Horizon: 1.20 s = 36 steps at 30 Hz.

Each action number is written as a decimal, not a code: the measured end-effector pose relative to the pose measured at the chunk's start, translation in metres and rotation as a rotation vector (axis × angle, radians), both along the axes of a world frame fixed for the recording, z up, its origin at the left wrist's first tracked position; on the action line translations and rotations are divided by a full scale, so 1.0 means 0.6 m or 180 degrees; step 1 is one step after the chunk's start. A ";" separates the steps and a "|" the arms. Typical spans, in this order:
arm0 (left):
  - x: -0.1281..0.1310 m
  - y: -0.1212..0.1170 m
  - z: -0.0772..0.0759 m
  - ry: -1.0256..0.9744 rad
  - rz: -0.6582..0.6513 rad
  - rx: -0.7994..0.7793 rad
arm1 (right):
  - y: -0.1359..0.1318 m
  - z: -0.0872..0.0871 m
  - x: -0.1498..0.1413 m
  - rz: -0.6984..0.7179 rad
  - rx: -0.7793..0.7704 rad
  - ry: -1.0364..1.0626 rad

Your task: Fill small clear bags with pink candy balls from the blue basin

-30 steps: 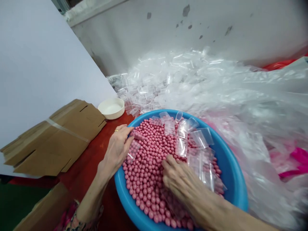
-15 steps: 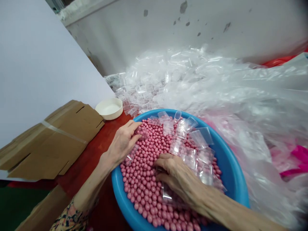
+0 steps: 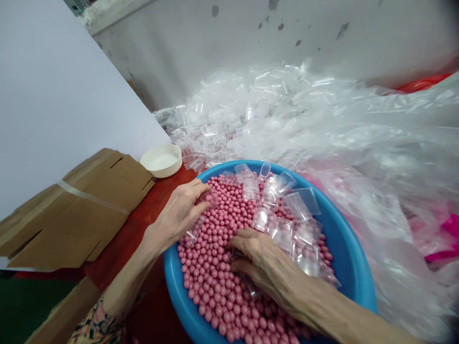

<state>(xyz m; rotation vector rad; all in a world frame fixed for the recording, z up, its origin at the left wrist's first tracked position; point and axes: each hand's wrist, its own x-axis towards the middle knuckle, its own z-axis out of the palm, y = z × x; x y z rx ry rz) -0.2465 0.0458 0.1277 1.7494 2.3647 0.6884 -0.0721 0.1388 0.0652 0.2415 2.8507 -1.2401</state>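
Note:
A blue basin point(image 3: 358, 267) holds many round pink balls point(image 3: 215, 286), with clear plastic containers point(image 3: 281, 234) lying on them, mostly at its right side. At the basin's left rim, my left hand point(image 3: 182, 208) has thumb and fingers closed around a small clear container point(image 3: 211, 197) with pink showing through it. Another clear piece point(image 3: 194, 231) lies below that thumb. My right hand point(image 3: 256, 258) is low among the balls near the middle, its fingers curled around what looks like a clear container, mostly hidden by the hand. A further clear piece point(image 3: 251, 286) shows beneath its palm.
A white round dish point(image 3: 161, 162) stands on the red table surface point(image 3: 143, 210) beyond my left hand. Flattened brown cardboard point(image 3: 75, 210) lies at the left by a white panel point(image 3: 71, 95). Heaped clear containers point(image 3: 211, 129) and plastic bags point(image 3: 344, 129) stretch behind and right of the basin.
Both hands stay nearly in place, with small finger movements. The clear piece under my right palm has shifted and shows less. The view has moved slightly.

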 end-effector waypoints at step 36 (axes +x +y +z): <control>-0.014 0.020 -0.020 -0.0558 0.0216 0.0025 | 0.017 0.024 0.001 -0.0412 -0.0258 0.0340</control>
